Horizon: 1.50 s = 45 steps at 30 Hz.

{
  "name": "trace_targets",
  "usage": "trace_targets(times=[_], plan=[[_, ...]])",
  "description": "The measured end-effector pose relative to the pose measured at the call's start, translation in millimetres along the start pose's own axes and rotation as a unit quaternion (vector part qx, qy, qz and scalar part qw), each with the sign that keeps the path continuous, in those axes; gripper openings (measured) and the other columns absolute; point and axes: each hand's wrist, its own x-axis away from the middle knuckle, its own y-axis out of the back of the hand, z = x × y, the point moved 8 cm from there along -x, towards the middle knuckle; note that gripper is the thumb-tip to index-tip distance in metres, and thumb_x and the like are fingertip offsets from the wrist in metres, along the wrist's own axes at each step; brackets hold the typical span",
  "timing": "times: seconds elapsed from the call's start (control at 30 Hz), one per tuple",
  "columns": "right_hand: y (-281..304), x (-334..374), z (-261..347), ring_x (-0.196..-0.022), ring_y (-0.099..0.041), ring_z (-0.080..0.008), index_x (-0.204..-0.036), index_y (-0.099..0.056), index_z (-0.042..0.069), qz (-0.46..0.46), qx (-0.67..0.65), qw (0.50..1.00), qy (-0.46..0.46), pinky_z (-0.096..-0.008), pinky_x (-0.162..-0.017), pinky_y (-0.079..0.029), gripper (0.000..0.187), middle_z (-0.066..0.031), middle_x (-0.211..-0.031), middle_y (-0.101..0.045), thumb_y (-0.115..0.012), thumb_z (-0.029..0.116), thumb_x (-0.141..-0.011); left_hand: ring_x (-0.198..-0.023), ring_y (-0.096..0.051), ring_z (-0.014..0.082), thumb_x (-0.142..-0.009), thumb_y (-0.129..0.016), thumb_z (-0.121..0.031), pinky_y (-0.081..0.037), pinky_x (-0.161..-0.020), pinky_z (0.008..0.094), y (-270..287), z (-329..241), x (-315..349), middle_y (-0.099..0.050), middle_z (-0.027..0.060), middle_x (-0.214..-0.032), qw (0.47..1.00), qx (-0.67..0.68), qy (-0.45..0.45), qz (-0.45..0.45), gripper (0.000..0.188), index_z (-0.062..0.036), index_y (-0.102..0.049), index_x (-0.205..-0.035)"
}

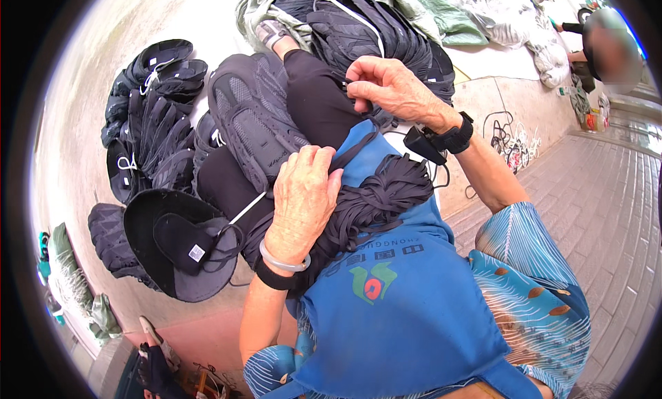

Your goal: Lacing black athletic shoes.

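Observation:
My left hand (303,192) is closed against the near edge of a dark grey mesh shoe upper (238,113) across my lap. Its fingertips are partly hidden. A thin white strip (248,207) runs out beside that hand towards a black shoe upper (183,244) with its opening and white label facing up. Over my dark-trousered knee, my right hand (389,92) is raised, thumb and fingers pinched together; what they hold is too small to make out. A thick bundle of flat black laces (379,196) lies on my blue apron (407,282), near the left wrist.
Stacked dark shoe uppers (155,116) lie to the left, and another pile (376,37) stands ahead. Green and white sacks (476,16) lie beyond. Tangled cords (510,144) rest on the floor at right, near grey paving (579,206). Another person (610,51) is at far right.

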Motion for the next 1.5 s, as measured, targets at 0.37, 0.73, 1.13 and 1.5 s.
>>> trace_targets(times=[0.37,0.73,1.13,1.5], plan=[[55.7,22.4,-20.1,-0.047,-0.035,0.0014,-0.097,-0.057,0.006,-0.09,-0.231,0.967,-0.054,-0.014,-0.039,-0.025,0.011,0.0059,-0.067,-0.047,-0.058,0.013,-0.089,-0.073,-0.06,0.0334,-0.081,-0.063,-0.011,-0.047,-0.064,0.0417,-34.6,2.9,-19.0,-0.06,0.0146,-0.075,0.993,-0.082,0.018,0.084,0.012,-0.0039,-0.055,-0.087],[80.1,58.5,-66.6,-0.046,-0.031,0.0016,-0.091,-0.059,0.008,-0.129,-0.226,0.961,-0.099,-0.0154,-0.038,-0.02,0.008,0.0094,-0.061,-0.042,-0.06,0.015,-0.088,-0.07,-0.062,0.0339,-0.086,-0.059,-0.016,-0.048,-0.063,0.0408,-27.0,-8.4,-41.2,-0.063,0.0163,-0.074,0.991,0.041,0.093,0.089,0.015,-0.0018,-0.06,-0.088],[14.0,39.1,-59.0,-0.063,-0.046,-0.0044,-0.085,-0.063,0.002,0.052,0.027,0.995,-0.077,-0.0218,-0.056,-0.039,0.021,0.0025,-0.069,-0.054,-0.058,0.022,-0.086,-0.068,-0.06,0.0334,-0.081,-0.065,-0.018,-0.047,-0.058,0.042,-55.8,-10.1,-52.6,-0.056,0.0111,-0.081,0.998,-0.036,0.022,0.049,0.019,-0.0072,-0.051,-0.089],[-4.1,4.4,-0.9,-0.052,-0.043,-0.0014,-0.09,-0.061,0.005,-0.002,-0.082,0.996,-0.016,-0.0169,-0.046,-0.035,0.019,0.0033,-0.067,-0.053,-0.056,0.023,-0.093,-0.061,-0.057,0.0289,-0.084,-0.057,-0.005,-0.047,-0.058,0.0361,-29.7,-5.5,-36.9,-0.053,0.0098,-0.077,0.995,0.094,-0.005,-0.025,0.009,-0.0037,-0.052,-0.091]])
